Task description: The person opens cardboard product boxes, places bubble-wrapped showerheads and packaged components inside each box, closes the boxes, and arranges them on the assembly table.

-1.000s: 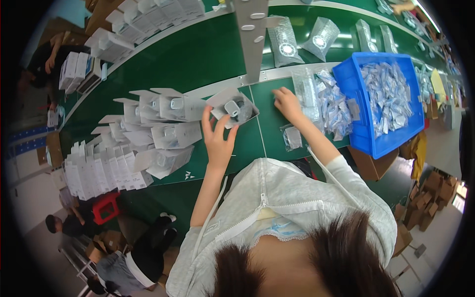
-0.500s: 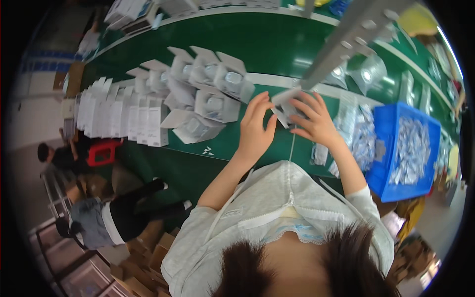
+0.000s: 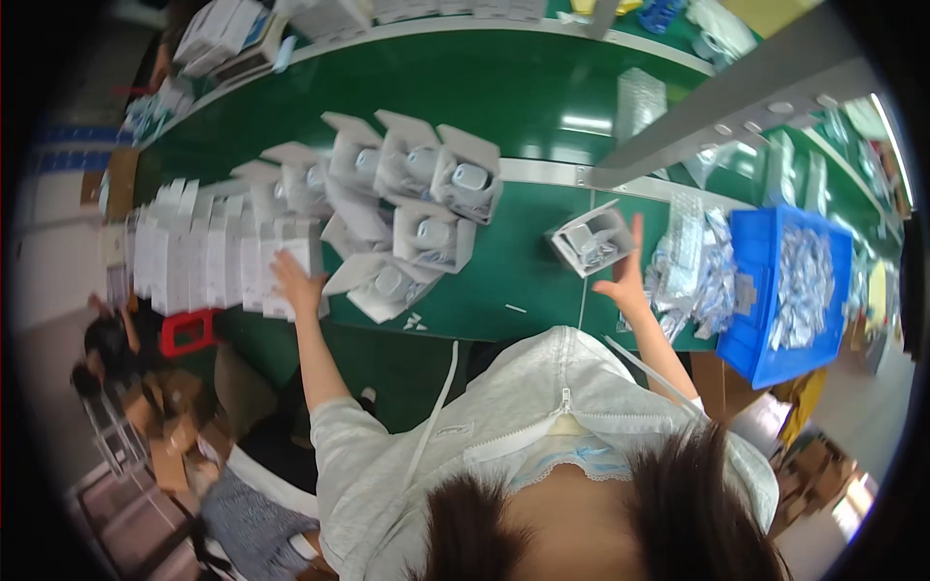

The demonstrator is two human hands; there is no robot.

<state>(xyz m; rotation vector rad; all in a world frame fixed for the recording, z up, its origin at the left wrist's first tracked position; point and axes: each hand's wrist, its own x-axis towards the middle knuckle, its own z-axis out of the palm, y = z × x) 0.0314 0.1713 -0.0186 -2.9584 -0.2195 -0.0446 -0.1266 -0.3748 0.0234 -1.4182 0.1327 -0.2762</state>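
Note:
My left hand (image 3: 300,284) is over the near end of a row of closed white boxes (image 3: 223,263), its fingers spread and touching or almost touching the end box. By my right hand (image 3: 629,274) stands an open white box (image 3: 603,254) with a pale device and small packets inside. The fingers of that hand are stretched along the box's right side, thumb apart; some fingertips are hidden. Between my hands stand several open-topped white boxes, each with a rounded pale device (image 3: 472,176) showing.
Right of my right hand lie silvery-blue packets (image 3: 715,276) and bubble-wrap sleeves (image 3: 678,242). A blue bin (image 3: 748,334) of packets stands farther right. A grey metal post (image 3: 697,131) slants over the green table (image 3: 533,107). White scraps (image 3: 415,321) lie near its edge. Other people are at lower left.
My left hand has left the open box and moved left to the closed boxes. My right hand has shifted to the box's right side. The box now shows its contents.

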